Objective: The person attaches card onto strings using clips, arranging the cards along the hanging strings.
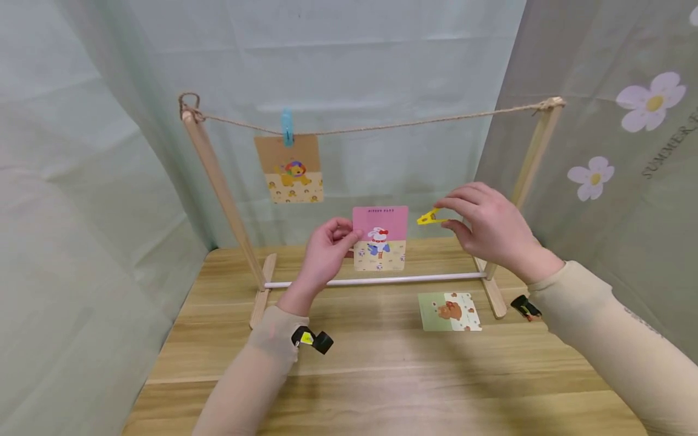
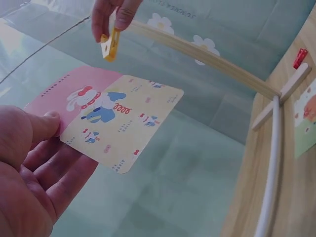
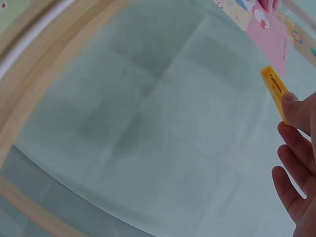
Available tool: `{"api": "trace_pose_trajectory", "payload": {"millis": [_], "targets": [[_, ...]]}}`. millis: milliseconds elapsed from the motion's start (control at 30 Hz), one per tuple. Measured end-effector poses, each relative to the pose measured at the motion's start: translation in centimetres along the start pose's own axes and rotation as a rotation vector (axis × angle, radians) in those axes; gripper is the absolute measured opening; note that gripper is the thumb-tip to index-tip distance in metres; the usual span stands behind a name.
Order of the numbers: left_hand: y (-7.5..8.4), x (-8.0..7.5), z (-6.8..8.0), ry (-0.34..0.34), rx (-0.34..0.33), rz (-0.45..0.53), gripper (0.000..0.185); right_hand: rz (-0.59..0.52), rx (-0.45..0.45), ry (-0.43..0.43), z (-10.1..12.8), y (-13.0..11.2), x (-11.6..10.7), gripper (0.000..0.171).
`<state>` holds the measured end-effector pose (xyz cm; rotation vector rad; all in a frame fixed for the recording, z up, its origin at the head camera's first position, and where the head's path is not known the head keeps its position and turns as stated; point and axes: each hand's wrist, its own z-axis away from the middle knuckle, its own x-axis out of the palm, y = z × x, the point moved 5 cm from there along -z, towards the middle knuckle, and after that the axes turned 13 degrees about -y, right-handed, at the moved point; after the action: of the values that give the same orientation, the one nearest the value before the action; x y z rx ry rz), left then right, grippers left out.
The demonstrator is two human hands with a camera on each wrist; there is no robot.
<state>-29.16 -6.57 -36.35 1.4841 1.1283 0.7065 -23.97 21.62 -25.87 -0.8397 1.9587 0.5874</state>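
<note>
Place: staged craft corner, like a small recording booth
Walls: pale green cloth backdrop (image 1: 354,54) with printed flowers (image 1: 651,100)
Furnishing: wooden surface (image 1: 382,375) carrying a string-line rack (image 1: 218,181)

surface: wooden table (image 1: 382,375) | on it: wooden rack (image 1: 262,297) standing | green card (image 1: 449,312) flat, just in front of rack's right foot

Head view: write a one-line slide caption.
Left hand holds a pink rabbit card, right hand pinches a yellow clothespin below the twine line.

brown lion card (image 1: 289,168) hangs by blue clip (image 1: 286,127) on twine (image 1: 414,124) | green bear card (image 1: 449,312) flat on table (image 1: 382,375)
</note>
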Motion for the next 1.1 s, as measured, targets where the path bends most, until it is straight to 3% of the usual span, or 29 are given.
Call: {"api": "trace_pose_trajectory", "payload": {"millis": [600, 1100], "targets": [[3.7, -0.7, -1.0, 0.027, 0.067, -0.051, 0.016, 0.072, -0.032, 0.017, -2.6, 0.0, -3.9, 0.038], [5.2, -1.0, -2.0, 0.052, 0.079, -0.080, 0.017, 0.107, -0.028, 0.037, -3.9, 0.2, -5.6, 0.037]]}}
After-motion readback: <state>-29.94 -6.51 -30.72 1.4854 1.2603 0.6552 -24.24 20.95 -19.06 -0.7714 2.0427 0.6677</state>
